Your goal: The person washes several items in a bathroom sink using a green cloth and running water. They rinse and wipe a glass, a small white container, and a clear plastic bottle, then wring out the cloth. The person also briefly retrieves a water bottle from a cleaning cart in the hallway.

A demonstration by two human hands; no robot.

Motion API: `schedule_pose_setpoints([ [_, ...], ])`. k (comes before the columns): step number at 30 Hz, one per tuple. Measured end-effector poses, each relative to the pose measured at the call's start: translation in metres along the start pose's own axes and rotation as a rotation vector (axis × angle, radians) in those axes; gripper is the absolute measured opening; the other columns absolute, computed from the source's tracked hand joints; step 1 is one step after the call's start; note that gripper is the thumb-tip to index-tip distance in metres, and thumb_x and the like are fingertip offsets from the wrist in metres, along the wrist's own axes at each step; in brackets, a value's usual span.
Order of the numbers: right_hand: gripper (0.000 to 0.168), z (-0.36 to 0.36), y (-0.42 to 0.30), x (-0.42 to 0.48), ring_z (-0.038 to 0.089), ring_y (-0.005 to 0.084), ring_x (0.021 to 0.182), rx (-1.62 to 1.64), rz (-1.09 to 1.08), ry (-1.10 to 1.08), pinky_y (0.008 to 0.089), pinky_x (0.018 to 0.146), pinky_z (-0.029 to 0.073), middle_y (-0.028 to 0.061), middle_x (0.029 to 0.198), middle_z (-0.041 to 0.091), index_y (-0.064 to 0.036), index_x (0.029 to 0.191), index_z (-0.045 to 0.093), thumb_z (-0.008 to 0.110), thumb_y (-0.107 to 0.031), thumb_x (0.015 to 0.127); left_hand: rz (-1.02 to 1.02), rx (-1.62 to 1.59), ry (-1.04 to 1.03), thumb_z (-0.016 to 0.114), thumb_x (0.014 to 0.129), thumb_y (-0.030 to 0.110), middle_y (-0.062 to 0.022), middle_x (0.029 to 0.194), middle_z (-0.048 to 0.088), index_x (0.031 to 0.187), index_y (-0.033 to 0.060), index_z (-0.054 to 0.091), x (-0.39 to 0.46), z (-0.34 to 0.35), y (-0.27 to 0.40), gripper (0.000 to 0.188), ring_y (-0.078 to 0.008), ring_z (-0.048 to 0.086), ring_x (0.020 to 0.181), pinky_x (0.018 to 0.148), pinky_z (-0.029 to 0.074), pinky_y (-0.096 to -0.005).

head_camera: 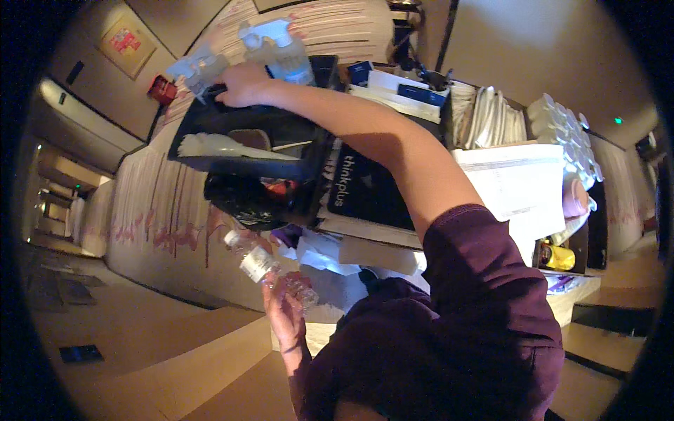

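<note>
My left hand [284, 313] grips a clear plastic bottle [258, 263] with a white cap and a label that bears writing. The bottle's lower part looks crumpled. My right hand [245, 84] reaches across to the far end of a black caddy [184, 123], its fingers bent down at the rim. Beside those fingers is a blurred clear spray bottle [205, 71]; whether they hold it I cannot tell. Another spray bottle [292, 55] stands just behind this hand. In the caddy's near compartment lies a white brush [210, 147].
A black bag [237, 197] hangs below the caddy. Under my right forearm lies a black thinkplus case [363, 184]. Printed paper [516, 194], folded white cloths [495, 118] and stacked clear cups [566, 131] occupy the cart's right side. A patterned wall [158, 210] runs along the left.
</note>
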State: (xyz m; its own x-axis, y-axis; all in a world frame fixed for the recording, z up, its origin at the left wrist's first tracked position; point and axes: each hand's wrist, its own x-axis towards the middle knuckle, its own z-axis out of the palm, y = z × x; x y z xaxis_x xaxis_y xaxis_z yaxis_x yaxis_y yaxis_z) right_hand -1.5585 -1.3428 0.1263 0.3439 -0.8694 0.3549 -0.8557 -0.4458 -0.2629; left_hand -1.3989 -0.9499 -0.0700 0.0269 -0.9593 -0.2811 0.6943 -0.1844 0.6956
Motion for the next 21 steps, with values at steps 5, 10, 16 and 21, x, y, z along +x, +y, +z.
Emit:
schedule_pose_setpoints([
  [5,0.053,-0.036,-0.041,-0.118,0.06,0.0374,0.104,0.034,-0.392,0.443,0.0449,0.092,0.048,0.0169,0.108,0.061,-0.007,0.13,0.057,0.074,-0.032,0.087,0.215,-0.021,-0.04,0.059,0.098,0.027,-0.0187,0.129,0.06,0.148,0.0122,0.041,-0.01,0.031,0.009,0.055,-0.0341,0.062,0.112,0.1,0.049,-0.0477],
  [10,0.051,-0.048,-0.067,-0.228,0.062,0.0397,0.107,0.686,-0.374,-0.385,0.0429,0.084,0.053,0.0237,0.119,0.059,-0.003,0.125,0.06,0.072,-0.037,0.089,0.277,0.421,-0.142,0.074,0.08,0.017,-0.018,0.137,0.056,0.154,0.0085,0.033,-0.008,0.071,0.027,0.085,-0.0339,0.057,0.124,0.106,0.045,-0.0485],
  [16,0.063,-0.086,-0.014,-0.234,0.067,0.0271,0.104,0.803,-0.222,-0.273,0.0368,0.086,0.055,0.0168,0.13,0.06,-0.006,0.128,0.062,0.081,-0.044,0.082,0.31,0.475,-0.332,0.085,0.076,0.024,-0.0151,0.139,0.05,0.154,0.0025,0.028,-0.004,0.131,0.018,0.099,-0.0274,0.052,0.126,0.106,0.042,-0.0418],
  [21,0.063,-0.161,0.061,-0.229,0.071,0.03,0.091,-0.064,-0.061,0.591,0.039,0.078,0.057,0.0123,0.1,0.068,-0.012,0.132,0.059,0.081,-0.037,0.078,0.355,0.629,-0.272,0.08,0.083,0.018,-0.0167,0.138,0.052,0.155,0.0029,0.028,-0.009,0.111,0.007,0.09,-0.0274,0.054,0.126,0.104,0.045,-0.0417],
])
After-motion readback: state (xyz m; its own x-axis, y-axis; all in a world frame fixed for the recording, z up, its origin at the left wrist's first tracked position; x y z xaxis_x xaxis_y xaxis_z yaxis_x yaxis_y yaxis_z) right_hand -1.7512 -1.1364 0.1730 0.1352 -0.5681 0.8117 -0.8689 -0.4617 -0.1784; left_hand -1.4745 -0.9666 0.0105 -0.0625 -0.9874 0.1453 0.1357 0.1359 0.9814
